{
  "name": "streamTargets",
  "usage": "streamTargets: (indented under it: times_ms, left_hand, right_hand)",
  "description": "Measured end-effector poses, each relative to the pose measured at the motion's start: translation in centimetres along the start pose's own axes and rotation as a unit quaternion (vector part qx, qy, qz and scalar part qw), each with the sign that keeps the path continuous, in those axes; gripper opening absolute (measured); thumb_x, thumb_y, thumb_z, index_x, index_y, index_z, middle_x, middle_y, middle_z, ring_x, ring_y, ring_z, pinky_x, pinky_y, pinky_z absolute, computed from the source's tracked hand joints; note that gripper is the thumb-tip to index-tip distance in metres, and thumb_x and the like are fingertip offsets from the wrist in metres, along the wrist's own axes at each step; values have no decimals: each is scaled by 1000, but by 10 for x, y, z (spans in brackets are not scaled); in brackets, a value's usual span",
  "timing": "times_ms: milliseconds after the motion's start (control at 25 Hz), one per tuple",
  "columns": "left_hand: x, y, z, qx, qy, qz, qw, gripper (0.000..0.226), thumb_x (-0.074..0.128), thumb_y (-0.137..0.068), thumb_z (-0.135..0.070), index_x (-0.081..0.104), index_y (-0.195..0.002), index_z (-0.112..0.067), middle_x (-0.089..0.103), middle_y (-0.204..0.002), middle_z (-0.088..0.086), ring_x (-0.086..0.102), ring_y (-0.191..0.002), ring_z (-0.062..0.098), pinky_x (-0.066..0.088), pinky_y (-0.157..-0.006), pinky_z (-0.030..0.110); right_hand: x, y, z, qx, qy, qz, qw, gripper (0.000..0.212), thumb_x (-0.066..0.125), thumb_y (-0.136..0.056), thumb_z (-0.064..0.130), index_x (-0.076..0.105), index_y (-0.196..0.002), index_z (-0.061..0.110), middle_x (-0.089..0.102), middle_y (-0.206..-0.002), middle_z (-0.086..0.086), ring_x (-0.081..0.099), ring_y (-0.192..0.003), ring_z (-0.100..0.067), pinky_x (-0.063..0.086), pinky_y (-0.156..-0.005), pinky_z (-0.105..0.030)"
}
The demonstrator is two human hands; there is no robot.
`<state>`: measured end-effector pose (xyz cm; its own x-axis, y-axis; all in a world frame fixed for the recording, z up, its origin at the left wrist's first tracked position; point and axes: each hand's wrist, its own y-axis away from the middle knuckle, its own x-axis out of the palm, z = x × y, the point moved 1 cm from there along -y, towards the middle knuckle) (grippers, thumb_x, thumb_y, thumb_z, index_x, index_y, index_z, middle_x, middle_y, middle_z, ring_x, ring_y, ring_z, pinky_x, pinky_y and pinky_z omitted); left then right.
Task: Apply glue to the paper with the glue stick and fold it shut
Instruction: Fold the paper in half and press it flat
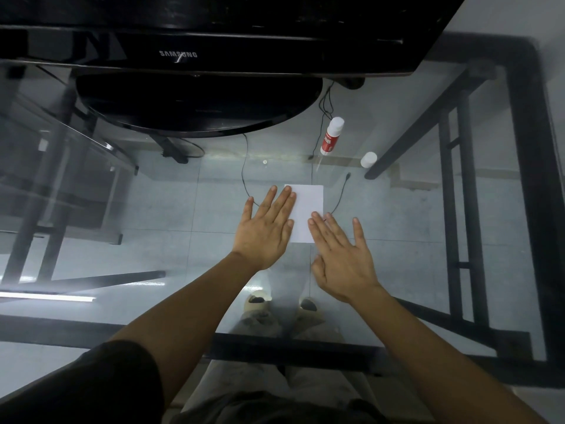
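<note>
A white folded paper (308,206) lies flat on the glass table (153,209) in the middle of the head view. My left hand (267,228) rests flat, fingers spread, over the paper's left edge. My right hand (342,255) lies flat with its fingertips on the paper's lower right corner. Neither hand holds anything. The red-and-white glue stick (331,136) stands beyond the paper to the right. Its white cap (368,159) sits apart from it, further right.
A black Samsung monitor (189,50) on a round base (198,105) fills the far side of the table. Thin black cables (244,175) run beneath the glass. Black table frame bars (458,185) show at right. My feet (281,304) are visible through the glass.
</note>
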<state>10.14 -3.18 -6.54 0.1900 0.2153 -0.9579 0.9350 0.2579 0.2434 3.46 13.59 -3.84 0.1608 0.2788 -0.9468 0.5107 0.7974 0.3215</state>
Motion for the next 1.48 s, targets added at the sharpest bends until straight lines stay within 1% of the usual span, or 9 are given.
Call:
streamTargets:
  times_ms: [120, 280, 480, 640, 800, 960, 1120, 1320, 1480]
  left_hand:
    - [-1, 1, -1, -3, 1, -5, 1000, 58, -7, -92, -46, -14, -144, -22, -19, -150, -7, -23, -138, 13, -11, -111, 43]
    - [0, 1, 0, -3, -5, -3, 1000, 57, -6, -92, -46, -18, -143, -23, -22, -150, -7, -27, -136, 13, -11, -111, 44]
    - [0, 0, -2, -8, 0, -5, 1000, 57, -4, -93, -46, -16, -144, -22, -20, -150, -7, -25, -137, 13, -10, -111, 44]
    - [0, 0, -2, -5, -10, 0, 1000, 58, -8, -91, -46, -17, -143, -23, -22, -150, -7, -27, -136, 13, -12, -111, 43]
    - [0, 1, -2, -8, -1, -3, 1000, 59, -9, -91, -46, -15, -144, -22, -19, -150, -7, -27, -135, 12, -11, -111, 43]
    - [1, 1, -1, -10, -9, -1, 1000, 58, -7, -92, -47, -16, -144, -23, -21, -150, -7, -29, -135, 12, -12, -111, 43]
    - [0, -1, -2, -12, 2, 2, 1000, 60, -12, -90, -48, -15, -144, -23, -19, -151, -7, -26, -136, 12, -12, -111, 43]
    - [0, 1, -1, -10, 0, -5, 1000, 55, -5, -93, -46, -17, -142, -24, -16, -152, -7, -29, -134, 11, -12, -110, 42]
    - [2, -1, 0, -15, -2, 1, 1000, 55, -6, -92, -47, -18, -142, -25, -7, -157, -4, -29, -134, 11, -13, -111, 42]
  right_hand:
    - [-3, 4, 1, 33, -13, -13, 999, 63, 7, -86, 40, -14, -141, 17, -10, -154, -1, -18, -139, -17, -34, -100, -44]
    - [0, -13, 23, 4, -32, -12, 999, 63, 14, -90, 40, -19, -139, 19, -22, -150, 0, -27, -135, -17, -33, -99, -44]
    - [1, -9, 5, 36, -45, -27, 998, 64, 13, -87, 39, -12, -142, 18, -12, -153, 0, -19, -138, -15, -28, -103, -43]
    - [-1, -31, 17, 14, -46, -33, 998, 62, 13, -91, 41, -22, -137, 19, -19, -152, 0, -25, -135, -15, -28, -102, -43]
    - [2, -27, -13, 40, -29, -28, 998, 65, 13, -89, 42, -15, -142, 18, -9, -156, -1, -21, -136, -15, -23, -106, -43]
    - [-1, -40, 9, 29, -50, -25, 998, 64, 17, -92, 39, -15, -143, 17, -10, -156, -2, -20, -138, -15, -23, -105, -43]
    - [-4, -51, -17, 66, -49, -30, 996, 62, 20, -94, 38, -10, -145, 19, -8, -157, 1, -12, -143, -19, -18, -107, -46]
    - [-8, -46, -20, -24, -53, -36, 998, 61, 17, -91, 33, -9, -144, 21, -15, -150, 7, -18, -138, -11, -18, -109, -42]
    - [-4, -48, -30, 7, -37, -32, 999, 57, 17, -95, 37, -8, -145, 22, -6, -155, 6, -8, -143, -18, -15, -109, -46]
